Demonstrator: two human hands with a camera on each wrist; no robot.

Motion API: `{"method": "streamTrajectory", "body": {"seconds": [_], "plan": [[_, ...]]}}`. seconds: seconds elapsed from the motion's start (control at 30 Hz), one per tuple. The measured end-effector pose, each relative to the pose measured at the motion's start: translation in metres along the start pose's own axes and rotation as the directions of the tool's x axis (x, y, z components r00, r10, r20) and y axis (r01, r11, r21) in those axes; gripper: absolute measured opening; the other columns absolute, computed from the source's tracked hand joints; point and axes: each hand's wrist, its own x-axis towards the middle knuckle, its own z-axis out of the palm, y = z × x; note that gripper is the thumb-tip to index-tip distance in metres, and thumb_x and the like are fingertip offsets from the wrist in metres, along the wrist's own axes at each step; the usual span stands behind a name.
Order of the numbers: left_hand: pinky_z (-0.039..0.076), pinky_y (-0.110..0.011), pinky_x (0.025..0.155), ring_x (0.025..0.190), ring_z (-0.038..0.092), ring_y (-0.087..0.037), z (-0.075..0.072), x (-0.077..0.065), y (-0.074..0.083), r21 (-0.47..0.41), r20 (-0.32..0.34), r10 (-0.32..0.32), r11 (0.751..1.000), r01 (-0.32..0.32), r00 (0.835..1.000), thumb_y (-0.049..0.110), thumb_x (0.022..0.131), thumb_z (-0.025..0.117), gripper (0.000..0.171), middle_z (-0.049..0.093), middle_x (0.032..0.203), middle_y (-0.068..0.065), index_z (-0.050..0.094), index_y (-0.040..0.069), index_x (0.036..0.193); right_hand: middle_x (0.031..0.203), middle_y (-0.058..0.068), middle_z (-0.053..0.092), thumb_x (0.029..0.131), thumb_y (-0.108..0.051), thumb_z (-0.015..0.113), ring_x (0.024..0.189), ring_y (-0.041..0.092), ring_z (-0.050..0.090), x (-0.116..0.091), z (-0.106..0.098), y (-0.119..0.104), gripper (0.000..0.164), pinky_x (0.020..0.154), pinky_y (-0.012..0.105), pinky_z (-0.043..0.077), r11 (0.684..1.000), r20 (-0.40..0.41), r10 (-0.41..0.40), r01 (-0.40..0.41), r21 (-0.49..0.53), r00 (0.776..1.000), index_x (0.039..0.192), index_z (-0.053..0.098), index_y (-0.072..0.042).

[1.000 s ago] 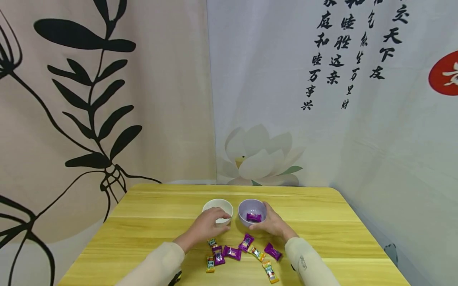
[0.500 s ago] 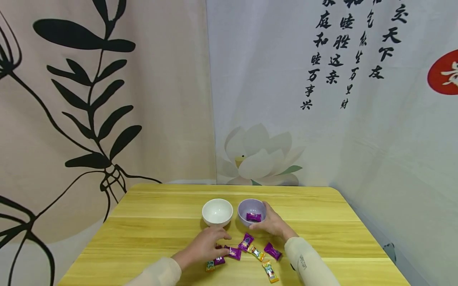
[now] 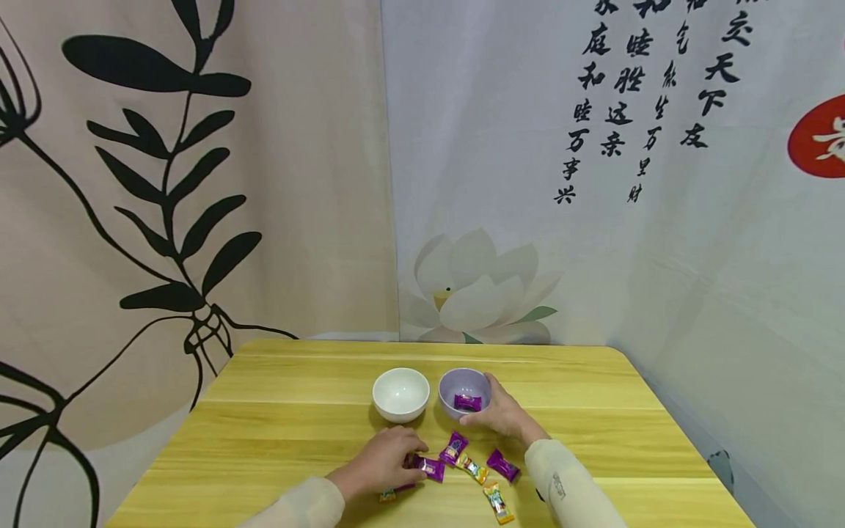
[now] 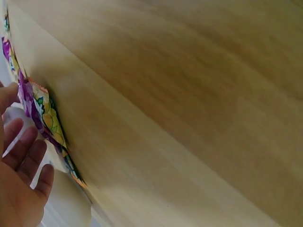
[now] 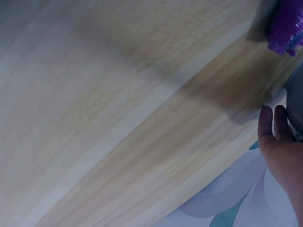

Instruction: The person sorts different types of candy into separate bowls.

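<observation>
My left hand (image 3: 391,460) hovers low over the wrapped candies, its fingertips right at a purple candy (image 3: 432,469). From the left wrist, loosely bent fingers show beside a yellow candy (image 4: 51,118) and purple wrappers. Part of the group lies hidden under this hand. My right hand (image 3: 503,412) holds a small purple bowl (image 3: 451,380) at its right side, thumb at the near side and fingers around the right edge. One purple candy (image 3: 467,403) lies inside that bowl. A white bowl (image 3: 401,396) stands to its left, beyond my left hand.
More candies lie nearer: a purple one (image 3: 454,447), a yellow one (image 3: 472,468), another purple one (image 3: 504,466) by the right sleeve and a yellow one (image 3: 498,502) closest to me. The wooden table (image 3: 297,389) ends at a printed cloth backdrop (image 3: 475,183).
My left hand has drawn back from above the white bowl towards me, down to the candies. The white bowl's inside has come into sight. My right hand stays on the purple bowl.
</observation>
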Motion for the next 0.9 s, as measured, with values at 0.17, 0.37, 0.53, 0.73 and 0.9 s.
{"method": "streamTrajectory", "body": {"seconds": [0.17, 0.37, 0.53, 0.73, 0.9], "plan": [[0.047, -0.033, 0.091, 0.099, 0.058, -0.010, 0.0015, 0.0009, 0.0003, 0.002, 0.011, -0.001, 1.000, 0.001, 1.000, 0.041, 0.081, 0.078, 0.038, 0.066, 0.104, 0.007, 0.074, 0.016, 0.110, 0.144, 0.022, 0.043, 0.068, -0.036, 0.092, 0.130, 0.043, 0.044, 0.0002, -0.0001, 0.0003, 0.118, 0.108, 0.061, 0.032, 1.000, 0.000, -0.006, 0.006, -0.009, 1.000, 0.155, 0.019, -0.001], [0.047, -0.033, 0.090, 0.098, 0.058, -0.010, 0.0023, 0.0021, 0.0004, 0.010, 0.028, -0.018, 1.000, 0.017, 0.999, 0.040, 0.080, 0.079, 0.037, 0.066, 0.103, 0.007, 0.074, 0.016, 0.109, 0.144, 0.022, 0.043, 0.069, -0.038, 0.092, 0.130, 0.043, 0.044, 0.0007, -0.0002, 0.0001, 0.120, 0.108, 0.061, 0.033, 1.000, 0.002, 0.003, -0.003, -0.011, 1.000, 0.155, 0.018, -0.002], [0.047, -0.030, 0.088, 0.094, 0.057, -0.007, 0.0049, 0.0045, -0.0010, 0.013, 0.045, -0.018, 1.000, 0.018, 0.999, 0.039, 0.080, 0.079, 0.036, 0.065, 0.099, 0.010, 0.075, 0.016, 0.108, 0.145, 0.022, 0.043, 0.069, -0.038, 0.092, 0.130, 0.043, 0.043, 0.0005, -0.0005, 0.0002, 0.120, 0.108, 0.061, 0.033, 1.000, 0.002, 0.008, -0.008, -0.015, 1.000, 0.155, 0.018, -0.002], [0.046, -0.027, 0.085, 0.089, 0.053, -0.004, 0.0065, 0.0059, -0.0023, 0.004, 0.063, -0.017, 1.000, 0.017, 0.998, 0.037, 0.081, 0.079, 0.029, 0.061, 0.094, 0.013, 0.076, 0.018, 0.103, 0.146, 0.023, 0.041, 0.069, -0.038, 0.092, 0.131, 0.044, 0.042, 0.0006, 0.0002, 0.0006, 0.120, 0.108, 0.062, 0.032, 1.000, 0.000, 0.007, -0.007, -0.014, 1.000, 0.156, 0.017, -0.001], [0.046, -0.027, 0.084, 0.088, 0.052, -0.004, 0.0060, 0.0062, -0.0017, -0.011, 0.065, -0.019, 1.000, 0.020, 0.998, 0.037, 0.081, 0.079, 0.027, 0.060, 0.093, 0.014, 0.076, 0.019, 0.102, 0.146, 0.023, 0.041, 0.068, -0.039, 0.092, 0.131, 0.044, 0.042, 0.0009, 0.0006, 0.0016, 0.121, 0.107, 0.062, 0.032, 1.000, -0.001, 0.013, -0.013, -0.015, 1.000, 0.156, 0.017, -0.003]]}}
